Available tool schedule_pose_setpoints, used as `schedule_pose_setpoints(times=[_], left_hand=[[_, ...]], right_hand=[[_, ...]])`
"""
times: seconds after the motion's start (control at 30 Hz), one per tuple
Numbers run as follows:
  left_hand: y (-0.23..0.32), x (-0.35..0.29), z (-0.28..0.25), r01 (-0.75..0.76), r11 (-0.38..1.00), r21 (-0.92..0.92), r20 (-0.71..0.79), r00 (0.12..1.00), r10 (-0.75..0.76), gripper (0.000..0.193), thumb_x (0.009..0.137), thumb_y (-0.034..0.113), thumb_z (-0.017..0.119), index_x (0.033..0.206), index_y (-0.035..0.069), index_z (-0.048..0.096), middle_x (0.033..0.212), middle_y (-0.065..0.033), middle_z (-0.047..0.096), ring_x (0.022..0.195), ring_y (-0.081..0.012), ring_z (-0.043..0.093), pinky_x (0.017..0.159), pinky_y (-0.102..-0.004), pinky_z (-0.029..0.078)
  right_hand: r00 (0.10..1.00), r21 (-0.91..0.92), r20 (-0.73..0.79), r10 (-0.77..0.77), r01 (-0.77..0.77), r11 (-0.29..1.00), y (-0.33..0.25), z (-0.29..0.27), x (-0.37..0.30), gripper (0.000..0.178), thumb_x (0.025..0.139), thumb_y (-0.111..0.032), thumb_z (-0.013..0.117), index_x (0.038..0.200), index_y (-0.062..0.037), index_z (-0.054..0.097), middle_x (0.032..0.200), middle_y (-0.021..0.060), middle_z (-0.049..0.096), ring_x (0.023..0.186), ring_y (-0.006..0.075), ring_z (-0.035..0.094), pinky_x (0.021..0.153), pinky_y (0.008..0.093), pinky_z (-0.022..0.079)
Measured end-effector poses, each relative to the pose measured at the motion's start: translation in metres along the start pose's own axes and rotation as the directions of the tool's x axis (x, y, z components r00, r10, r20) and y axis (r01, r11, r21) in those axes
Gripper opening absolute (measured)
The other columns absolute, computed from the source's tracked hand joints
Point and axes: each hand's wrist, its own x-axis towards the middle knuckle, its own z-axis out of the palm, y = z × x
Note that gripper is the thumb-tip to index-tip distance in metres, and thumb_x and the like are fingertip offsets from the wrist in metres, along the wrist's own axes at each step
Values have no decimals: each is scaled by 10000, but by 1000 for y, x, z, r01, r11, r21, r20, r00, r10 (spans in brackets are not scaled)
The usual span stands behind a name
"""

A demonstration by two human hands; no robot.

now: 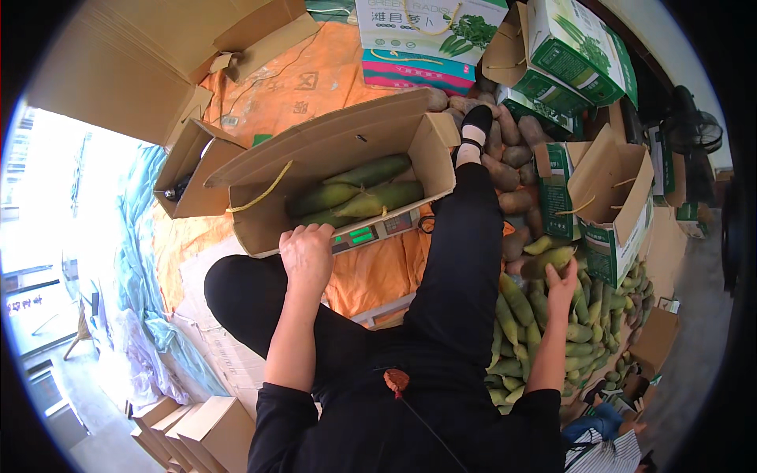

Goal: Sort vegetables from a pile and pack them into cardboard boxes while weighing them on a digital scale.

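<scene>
In front of me an open cardboard box [272, 177] with a yellow cord handle holds several green radishes [378, 201]. A digital scale [390, 227] with a lit green display shows along the box's near side. My left hand [306, 254] is curled over the near edge of this box, beside the display. Out to the right, my right hand [561, 285] grips a green radish [546, 264] from above a large pile of green radishes [579, 335]. Part of that radish is hidden behind the fingers.
Reddish-brown roots [516, 177] lie beyond my right foot. Green-and-white cartons [607, 205] stand at the right, and a white printed box [422, 24] at the back. Folded cartons [213, 430] lean at lower left. A black fan [694, 130] and another person [603, 437] are at the right.
</scene>
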Motion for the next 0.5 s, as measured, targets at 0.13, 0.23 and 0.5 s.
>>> schedule_pose_setpoints(times=[0.13, 0.23, 0.5], left_hand=[[2, 2, 1, -14, 1000, -12, 1, 1000, 14, 23, 729, 124, 654, 748, 136, 659, 706, -24, 624, 741, -223, 614, 692, -377, 439], [-1, -2, 3, -5, 1000, 13, 9, 1000, 5, 29, 733, 111, 640, 737, 137, 653, 706, -22, 623, 746, -222, 616, 694, -376, 439], [-1, 5, 4, -22, 996, 87, 42, 999, 18, 62, 728, 89, 616, 745, 145, 638, 741, -31, 633, 772, -233, 624, 705, -389, 447]], right_hand=[[945, 253, 75, -319, 292, 922, -109, 27, 6, 556, 838, 45, 599, 1347, 25, 377, 1254, 109, 507, 1142, 190, 507, 988, 320, 393], [853, 354, 137, -503, 432, 829, -190, 56, 0, 554, 823, 67, 591, 1340, 26, 394, 1255, 104, 508, 1147, 198, 513, 994, 334, 402], [461, 445, 428, -777, 640, 626, -276, 179, -7, 519, 727, 12, 669, 1222, -30, 521, 1091, 87, 583, 1047, 194, 565, 899, 319, 453]])
